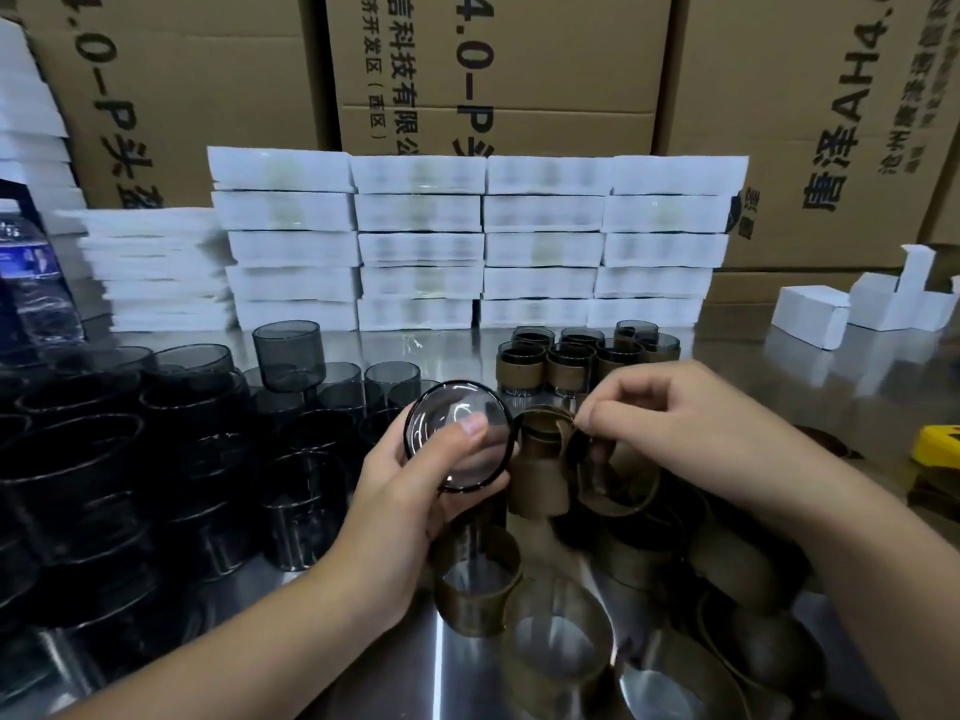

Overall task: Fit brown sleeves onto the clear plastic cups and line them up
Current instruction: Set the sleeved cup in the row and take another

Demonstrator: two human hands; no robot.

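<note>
My left hand (410, 491) grips a clear smoky cup (457, 433) on its side, its round base facing me, thumb pressed on that base. Just to the right, my right hand (670, 428) pinches the rim of a brown sleeve (543, 449) standing upright beside the cup. Loose brown sleeves (550, 631) lie scattered on the metal table in front of me. Bare dark cups (197, 459) crowd the left side, some stacked. Several sleeved cups (566, 363) stand grouped behind my hands.
White foam trays (478, 241) are stacked in a wall at the back, with cardboard boxes (498, 70) behind. A water bottle (31, 272) stands far left. Small white boxes (857, 304) and a yellow object (937, 449) sit at the right.
</note>
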